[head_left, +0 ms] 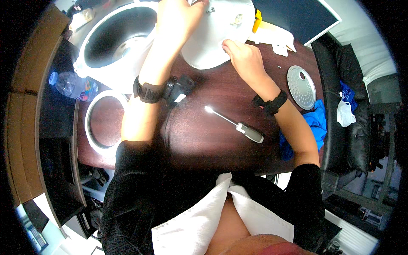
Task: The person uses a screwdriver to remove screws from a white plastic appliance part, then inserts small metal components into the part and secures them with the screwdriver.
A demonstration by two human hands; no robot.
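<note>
A white curved cover (208, 46) with a rounded lower edge sits at the top middle, a few small dark screws (210, 10) on it. My right hand (245, 59) is closed at the cover's right edge, thumb and fingers pinching it. At the upper edge of the view, my left hand (178, 21) reaches over the cover's left side; its fingers curl, and their tips are partly cut off. Left of that arm stands a white round appliance housing (108, 76) with a dark hollow inside. A screwdriver (250, 132) with a grey handle lies nearer to me.
A white ring (88, 123) and a plastic bottle (70, 85) are at the left. Beside my left wrist lies a black device (180, 88) with a cable. A perforated metal disc (301, 87) and a blue cloth (315, 123) lie right. A dark screen (297, 19) stands behind.
</note>
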